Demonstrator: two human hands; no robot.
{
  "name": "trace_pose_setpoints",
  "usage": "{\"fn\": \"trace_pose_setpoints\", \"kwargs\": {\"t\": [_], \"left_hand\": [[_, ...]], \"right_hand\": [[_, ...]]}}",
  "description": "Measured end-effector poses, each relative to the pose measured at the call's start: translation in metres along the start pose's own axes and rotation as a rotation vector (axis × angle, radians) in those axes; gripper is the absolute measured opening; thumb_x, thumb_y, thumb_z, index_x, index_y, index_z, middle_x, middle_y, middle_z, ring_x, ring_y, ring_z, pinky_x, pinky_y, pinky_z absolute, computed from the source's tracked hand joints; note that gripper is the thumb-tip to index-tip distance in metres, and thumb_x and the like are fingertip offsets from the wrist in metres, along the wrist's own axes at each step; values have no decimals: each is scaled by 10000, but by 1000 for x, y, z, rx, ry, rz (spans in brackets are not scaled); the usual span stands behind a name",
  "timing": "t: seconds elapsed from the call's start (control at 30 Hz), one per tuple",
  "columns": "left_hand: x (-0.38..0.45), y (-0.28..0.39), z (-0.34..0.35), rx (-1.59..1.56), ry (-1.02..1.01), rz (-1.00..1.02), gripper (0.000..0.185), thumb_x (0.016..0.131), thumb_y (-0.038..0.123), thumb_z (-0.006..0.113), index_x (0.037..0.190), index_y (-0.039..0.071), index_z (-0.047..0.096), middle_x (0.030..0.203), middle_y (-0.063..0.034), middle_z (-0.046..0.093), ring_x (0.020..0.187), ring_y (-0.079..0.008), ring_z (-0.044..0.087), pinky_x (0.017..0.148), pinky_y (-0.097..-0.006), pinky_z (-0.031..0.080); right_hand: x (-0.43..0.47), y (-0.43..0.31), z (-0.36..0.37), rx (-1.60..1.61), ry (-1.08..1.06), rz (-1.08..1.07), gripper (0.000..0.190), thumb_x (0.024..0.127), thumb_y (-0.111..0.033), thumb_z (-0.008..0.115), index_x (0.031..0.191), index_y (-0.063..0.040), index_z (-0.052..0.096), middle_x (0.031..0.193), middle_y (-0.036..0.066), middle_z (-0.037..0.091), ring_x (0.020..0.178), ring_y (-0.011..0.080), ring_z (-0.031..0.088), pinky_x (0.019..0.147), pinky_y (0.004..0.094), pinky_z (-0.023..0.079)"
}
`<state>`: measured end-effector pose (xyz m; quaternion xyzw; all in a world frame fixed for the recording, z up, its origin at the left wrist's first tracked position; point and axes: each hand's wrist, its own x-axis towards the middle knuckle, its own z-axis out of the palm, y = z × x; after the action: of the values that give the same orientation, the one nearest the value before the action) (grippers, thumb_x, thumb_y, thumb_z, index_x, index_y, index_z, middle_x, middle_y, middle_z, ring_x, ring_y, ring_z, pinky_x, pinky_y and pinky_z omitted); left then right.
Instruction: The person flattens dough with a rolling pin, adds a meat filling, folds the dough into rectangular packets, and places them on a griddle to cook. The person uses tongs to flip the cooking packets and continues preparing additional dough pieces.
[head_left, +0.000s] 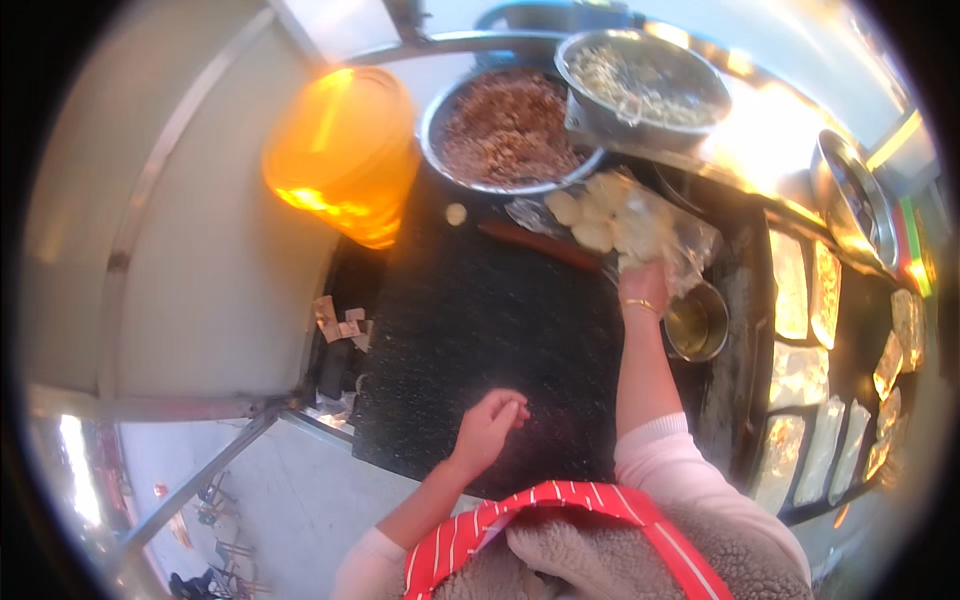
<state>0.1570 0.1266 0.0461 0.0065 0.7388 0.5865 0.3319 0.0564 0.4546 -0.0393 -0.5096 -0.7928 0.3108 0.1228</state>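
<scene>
My right hand (643, 283) reaches to the near side of a clear plastic bag (686, 240) with pale dough balls (596, 214); its fingers are hidden among the dough and plastic, so its grip cannot be made out. My left hand (495, 424) hovers over the near part of the black stone worktop (495, 322), fingers curled, with nothing visible in it. A brown rolling pin (540, 244) lies left of the bag. One small dough piece (455, 214) sits apart on the worktop, below a metal bowl of reddish-brown minced filling (510, 131).
A steel bowl of pale chopped filling (645, 82) stands at the back. A metal cup of yellowish liquid (697, 322) is right of my wrist. Flat filled breads (799, 375) lie on a dark griddle at right. A yellow-orange plastic container (345, 150) stands at left.
</scene>
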Motion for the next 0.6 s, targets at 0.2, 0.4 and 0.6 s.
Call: {"fn": "trace_pose_setpoints", "kwargs": {"t": [0.2, 0.4, 0.6], "left_hand": [[58, 30, 30, 33, -200, 117, 180, 1055, 144, 539, 1133, 19, 641, 996, -69, 690, 938, -132, 661, 858, -289, 543], [64, 26, 40, 110, -377, 124, 168, 1054, 132, 542, 1128, 18, 641, 987, -60, 683, 938, -126, 652, 858, -280, 538], [66, 8, 2, -249, -326, -41, 270, 1082, 259, 486, 1202, 61, 625, 1086, -90, 705, 984, -191, 679, 893, -356, 545]], "right_hand": [[-3, -25, -21, 90, -152, 154, 612, 733, -320, 788, 1237, -1, 654, 1253, 259, 667, 1220, 427, 611, 1048, 450, 470], [23, -8, -2, 444, -318, 323, 423, 736, -245, 787, 1096, -54, 677, 1036, 163, 724, 875, 289, 690, 661, 388, 517], [-71, -65, -114, 1346, -810, 272, 212, 826, -142, 746, 984, -71, 623, 838, 60, 678, 602, 139, 613, 420, 260, 397]]}}
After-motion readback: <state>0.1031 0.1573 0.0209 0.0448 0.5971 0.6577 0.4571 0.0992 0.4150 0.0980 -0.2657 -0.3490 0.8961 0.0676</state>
